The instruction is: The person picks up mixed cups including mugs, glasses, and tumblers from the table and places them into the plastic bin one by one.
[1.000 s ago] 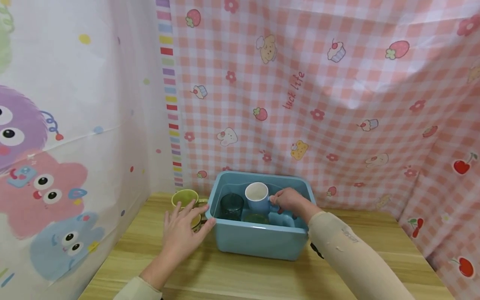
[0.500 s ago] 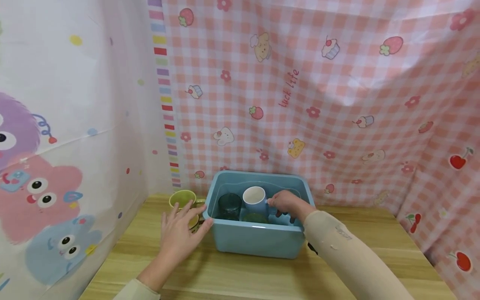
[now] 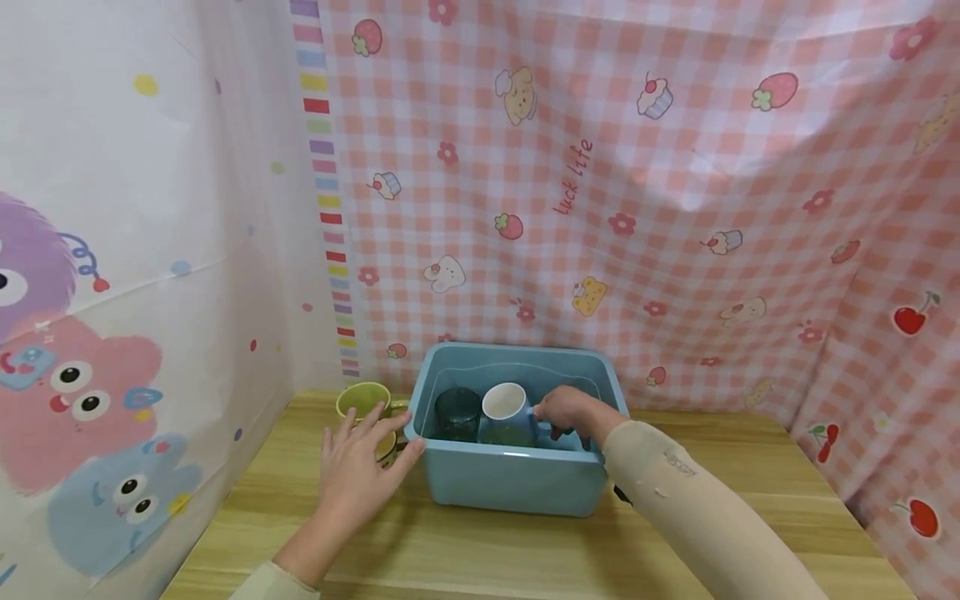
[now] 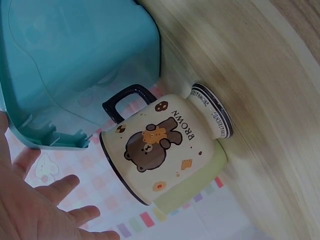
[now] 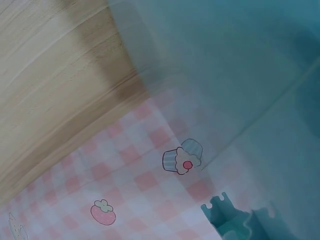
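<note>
1. The right hand [image 3: 567,408] reaches into the blue bin [image 3: 517,479] and holds the blue mug [image 3: 507,412] by its handle, fingers curled round it; the mug sits low inside the bin, tilted so its white inside faces the camera.
2. Inside the bin, just left of the blue mug, stands a dark glass cup [image 3: 458,414] – upright, close against the left wall; something green lies under the blue mug, too hidden to tell what it is.
3. The left hand [image 3: 356,471] lies outside the bin at its left front corner, fingers straight and spread, gripping nothing; the thumb touches the bin's wall.
4. Under that hand's fingertips stands a cream bear mug [image 4: 160,145] with a dark handle (the word BROWN is printed on it); it rests on the counter [image 3: 465,558] beside the bin, with a green cup [image 3: 363,398] just behind it.
5. The bin stands on the wooden counter near the back – a pink checked cloth [image 3: 637,183] hangs behind it; a cartoon-monster sheet [image 3: 97,333] hangs on the left.
</note>
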